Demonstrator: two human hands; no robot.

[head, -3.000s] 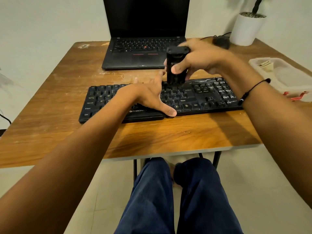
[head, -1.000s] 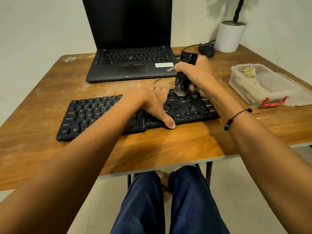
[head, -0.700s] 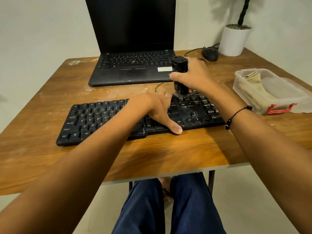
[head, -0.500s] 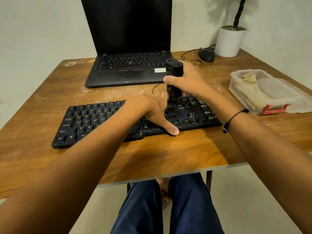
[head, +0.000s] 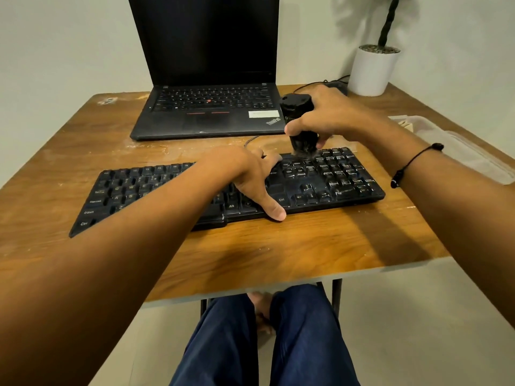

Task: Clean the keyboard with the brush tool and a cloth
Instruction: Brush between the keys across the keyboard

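Observation:
A black keyboard (head: pixel 328 179) lies across the wooden table (head: pixel 278 246). My left hand (head: pixel 245 174) rests flat on its middle, fingers spread and thumb at the front edge, holding nothing. My right hand (head: pixel 326 118) grips a black cylindrical brush tool (head: pixel 299 121) upright. Its bristles touch the top row of keys at the keyboard's right part. The cloth shows only as a beige corner (head: pixel 405 124) inside the plastic box at the right edge.
An open black laptop (head: pixel 209 112) stands behind the keyboard. A white plant pot (head: pixel 372 69) sits at the back right, with a dark mouse and cable partly hidden by my right hand. A clear plastic box (head: pixel 457 149) is at the right.
The brush has shifted right and back along the keyboard, from the keys beside my left fingers to the top row. My left hand stays pressed on the keyboard.

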